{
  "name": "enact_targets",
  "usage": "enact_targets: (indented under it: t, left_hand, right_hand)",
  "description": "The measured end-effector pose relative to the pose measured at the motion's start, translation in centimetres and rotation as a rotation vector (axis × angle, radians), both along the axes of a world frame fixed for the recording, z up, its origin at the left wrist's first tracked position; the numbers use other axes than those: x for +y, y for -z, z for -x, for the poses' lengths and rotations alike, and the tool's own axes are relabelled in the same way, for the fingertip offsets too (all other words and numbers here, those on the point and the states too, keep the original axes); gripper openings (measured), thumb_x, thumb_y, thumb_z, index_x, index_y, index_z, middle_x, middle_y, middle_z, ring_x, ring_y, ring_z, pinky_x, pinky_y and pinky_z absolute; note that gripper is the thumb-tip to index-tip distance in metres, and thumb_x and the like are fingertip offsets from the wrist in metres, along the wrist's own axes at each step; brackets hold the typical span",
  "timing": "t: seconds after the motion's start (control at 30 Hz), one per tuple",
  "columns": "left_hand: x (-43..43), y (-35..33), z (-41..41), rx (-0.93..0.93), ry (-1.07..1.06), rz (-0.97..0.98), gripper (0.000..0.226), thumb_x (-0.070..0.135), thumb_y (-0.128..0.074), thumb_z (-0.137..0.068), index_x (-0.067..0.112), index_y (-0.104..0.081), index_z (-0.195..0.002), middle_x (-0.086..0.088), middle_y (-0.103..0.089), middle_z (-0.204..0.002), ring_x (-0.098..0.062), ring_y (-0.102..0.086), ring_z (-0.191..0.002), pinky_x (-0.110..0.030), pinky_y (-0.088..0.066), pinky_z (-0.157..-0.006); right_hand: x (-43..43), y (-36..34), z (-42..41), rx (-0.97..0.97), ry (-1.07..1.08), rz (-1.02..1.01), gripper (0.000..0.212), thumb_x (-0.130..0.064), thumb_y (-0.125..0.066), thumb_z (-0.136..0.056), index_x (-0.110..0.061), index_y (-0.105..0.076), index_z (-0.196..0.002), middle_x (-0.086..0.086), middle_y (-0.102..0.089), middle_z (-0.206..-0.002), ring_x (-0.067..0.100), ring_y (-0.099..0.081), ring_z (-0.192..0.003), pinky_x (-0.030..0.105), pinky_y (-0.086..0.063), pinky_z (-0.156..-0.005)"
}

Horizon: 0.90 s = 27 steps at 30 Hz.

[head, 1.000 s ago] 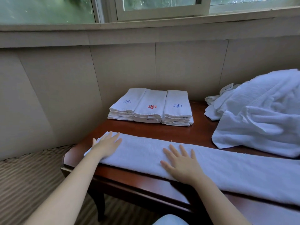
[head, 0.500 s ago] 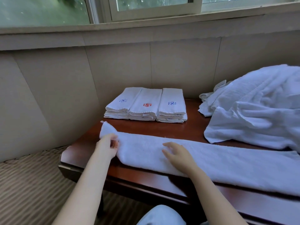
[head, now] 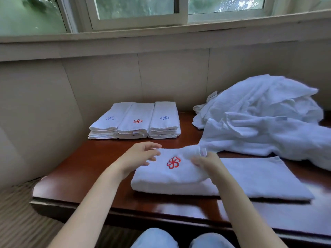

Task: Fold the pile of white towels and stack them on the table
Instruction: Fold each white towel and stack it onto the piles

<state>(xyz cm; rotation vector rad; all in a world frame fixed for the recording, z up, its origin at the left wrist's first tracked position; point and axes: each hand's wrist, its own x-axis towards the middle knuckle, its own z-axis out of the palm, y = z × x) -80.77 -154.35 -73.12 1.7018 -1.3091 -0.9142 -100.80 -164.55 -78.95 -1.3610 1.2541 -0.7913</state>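
Head view: knees (head: 155, 238) in blue denim show at the bottom edge, in front of the dark wooden table (head: 100, 158). On its near part lies the towel (head: 250, 178). Half a second ago it was one long strip; now its left end is folded over to the right, so a red logo (head: 173, 162) faces up. The left hand (head: 139, 156), which pinched that end before, hovers at the fold's left edge with fingers loose and spread, holding nothing. The right hand (head: 207, 163), earlier flat on the strip, now curls its fingers on the end of the folded flap. Behind, to the right, sits the unfolded pile (head: 265, 119). Three folded stacks (head: 136, 120) stand side by side against the wall, under the window (head: 136, 8).
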Motion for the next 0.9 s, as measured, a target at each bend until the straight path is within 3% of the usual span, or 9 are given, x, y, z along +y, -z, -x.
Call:
enact_targets:
  t: [0.13,0.27,0.33,0.4,0.53,0.63,0.8,0.87,0.9]
  left_hand:
    - [-2.7,2.0,2.2,-0.155,0.009,-0.073,0.024,0.022,-0.054,-0.093,0.026,-0.059,-0.116,-0.002,-0.059,-0.121,-0.006,-0.057,-0.092,-0.020,-0.044,-0.074]
    - [-6.0,4.4,6.4,-0.410,0.086,-0.197,0.053,0.033,-0.054,-0.091,0.024,-0.040,-0.142,-0.010,-0.032,-0.148,-0.028,-0.038,-0.130,-0.035,-0.035,-0.107]
    - [-7.1,5.4,8.5,-0.497,0.060,-0.247,0.070,0.040,-0.055,-0.090,0.023,-0.022,-0.149,-0.012,-0.018,-0.152,-0.036,-0.025,-0.137,-0.037,-0.025,-0.112]
    - [-7.8,6.4,9.8,-0.427,-0.045,-0.258,0.084,0.042,-0.059,-0.087,0.020,-0.011,-0.152,-0.015,-0.017,-0.152,-0.038,-0.026,-0.137,-0.037,-0.025,-0.111]
    - [-8.6,8.1,9.1,-0.234,-0.255,-0.199,0.099,0.046,-0.067,-0.082,0.008,-0.006,-0.151,-0.018,-0.028,-0.152,-0.035,-0.032,-0.137,-0.039,-0.029,-0.109]
    - [-9.0,8.1,7.7,-0.036,-0.253,-0.241,0.105,0.045,-0.072,-0.078,0.012,-0.006,-0.152,-0.015,-0.030,-0.153,-0.034,-0.037,-0.135,-0.040,-0.033,-0.108]
    - [-8.8,8.0,7.5,-0.020,-0.156,-0.319,0.108,0.040,-0.077,-0.075,0.010,-0.007,-0.152,-0.014,-0.034,-0.150,-0.033,-0.045,-0.128,-0.035,-0.039,-0.094]
    - [-8.7,7.7,7.7,-0.065,-0.178,-0.344,0.107,0.047,-0.076,-0.074,0.007,-0.011,-0.149,-0.014,-0.038,-0.146,-0.033,-0.045,-0.127,-0.035,-0.038,-0.096]
    - [-8.6,7.5,7.9,-0.176,-0.200,-0.355,0.106,0.052,-0.074,-0.073,0.007,-0.013,-0.148,-0.013,-0.040,-0.145,-0.034,-0.043,-0.129,-0.038,-0.035,-0.101]
  right_hand:
    - [-2.2,-5.1,7.8,0.016,0.114,0.133,0.010,0.001,-0.066,-0.080,-0.008,-0.067,-0.077,0.008,-0.066,-0.073,0.021,-0.062,-0.065,0.023,-0.050,-0.054]
    - [-4.5,-5.9,16.3,0.165,0.253,0.134,0.007,0.006,-0.063,-0.079,0.002,-0.067,-0.084,0.016,-0.065,-0.079,0.028,-0.062,-0.073,0.028,-0.051,-0.065]
    - [-4.8,-3.8,19.1,0.402,0.258,0.056,0.006,0.005,-0.060,-0.079,0.004,-0.062,-0.085,0.015,-0.059,-0.079,0.026,-0.058,-0.079,0.030,-0.044,-0.068]
    - [-4.9,-1.1,20.7,0.596,0.233,-0.034,0.007,0.000,-0.057,-0.082,-0.001,-0.054,-0.076,0.010,-0.051,-0.074,0.021,-0.050,-0.072,0.025,-0.035,-0.063]
    - [-6.4,1.0,22.1,0.527,0.236,-0.087,0.007,-0.007,-0.051,-0.087,-0.002,-0.056,-0.087,0.015,-0.053,-0.086,0.024,-0.052,-0.081,0.029,-0.036,-0.070]
    - [-7.0,0.9,22.5,0.540,0.248,-0.120,0.011,-0.010,-0.044,-0.093,-0.002,-0.052,-0.094,0.015,-0.052,-0.086,0.027,-0.051,-0.083,0.028,-0.036,-0.068]
    - [-6.8,0.2,22.4,0.688,0.263,-0.077,0.016,-0.001,-0.046,-0.086,-0.008,-0.044,-0.071,0.010,-0.039,-0.064,0.019,-0.037,-0.058,0.027,-0.026,-0.053]
    - [-6.3,0.0,20.9,0.987,0.243,0.040,0.009,-0.007,-0.045,-0.092,-0.001,-0.051,-0.096,0.013,-0.053,-0.084,0.027,-0.055,-0.079,0.031,-0.040,-0.065]
    - [-5.9,0.2,19.9,1.161,0.255,0.122,0.026,-0.009,-0.045,-0.093,0.001,-0.043,-0.117,0.017,-0.054,-0.104,0.032,-0.058,-0.097,0.034,-0.044,-0.075]
